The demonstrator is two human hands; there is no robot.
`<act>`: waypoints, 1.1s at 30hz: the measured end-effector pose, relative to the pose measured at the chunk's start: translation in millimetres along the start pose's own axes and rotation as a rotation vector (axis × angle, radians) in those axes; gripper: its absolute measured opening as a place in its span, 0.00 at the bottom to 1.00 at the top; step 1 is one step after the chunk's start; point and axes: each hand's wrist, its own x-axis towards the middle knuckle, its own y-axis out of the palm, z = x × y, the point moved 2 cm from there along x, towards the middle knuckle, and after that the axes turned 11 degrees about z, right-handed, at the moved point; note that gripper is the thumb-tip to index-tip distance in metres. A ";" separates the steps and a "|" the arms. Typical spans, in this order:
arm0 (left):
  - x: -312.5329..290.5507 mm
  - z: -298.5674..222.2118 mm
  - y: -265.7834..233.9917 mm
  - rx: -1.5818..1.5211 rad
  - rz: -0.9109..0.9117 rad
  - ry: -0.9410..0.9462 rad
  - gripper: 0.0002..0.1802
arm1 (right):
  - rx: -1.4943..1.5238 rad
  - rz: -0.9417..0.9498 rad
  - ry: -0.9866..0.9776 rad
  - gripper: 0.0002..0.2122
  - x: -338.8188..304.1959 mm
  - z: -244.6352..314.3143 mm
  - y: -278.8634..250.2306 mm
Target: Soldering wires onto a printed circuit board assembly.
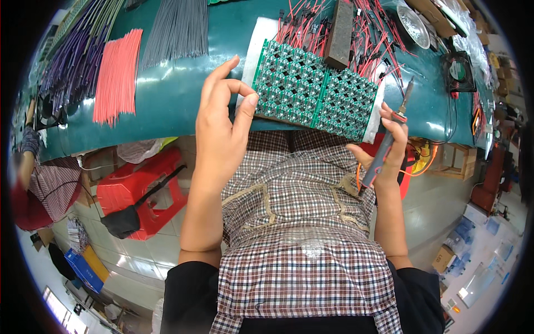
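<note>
A panel of green circuit boards [289, 83], set with rows of small parts, lies on a pale board [256, 42] at the table's near edge. My left hand [221, 111] is at the panel's left edge, thumb and a bent finger pinched together there, another finger raised. Whether anything is between those fingertips is too small to tell. In my right hand [394, 150], off the panel's right end, is a soldering iron [384, 150], its metal tip pointing up and away. Red-and-black wires [303, 28] with dark connectors spread behind the panel. A dark rectangular bar [340, 36] rests across the panel's far edge.
Bundles of red wires [118, 78], grey wires [177, 30] and purple wires [72, 61] lie on the green table [167, 106] to the left. At the right are a metal dish [413, 26] and a small fan [459, 71]. A red stool [125, 181] stands below left.
</note>
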 end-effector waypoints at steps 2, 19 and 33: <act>2.1 0.0 5.2 -0.013 0.002 0.006 0.07 | -0.006 0.018 -0.057 0.38 -0.4 -0.6 5.8; -3.8 -7.8 14.2 -0.084 0.012 -0.195 0.06 | -0.001 0.070 -0.085 0.40 4.5 -10.1 -5.1; -9.2 -35.1 -1.7 0.170 -0.124 -0.034 0.07 | 0.020 0.114 -0.070 0.41 11.7 -3.2 -28.5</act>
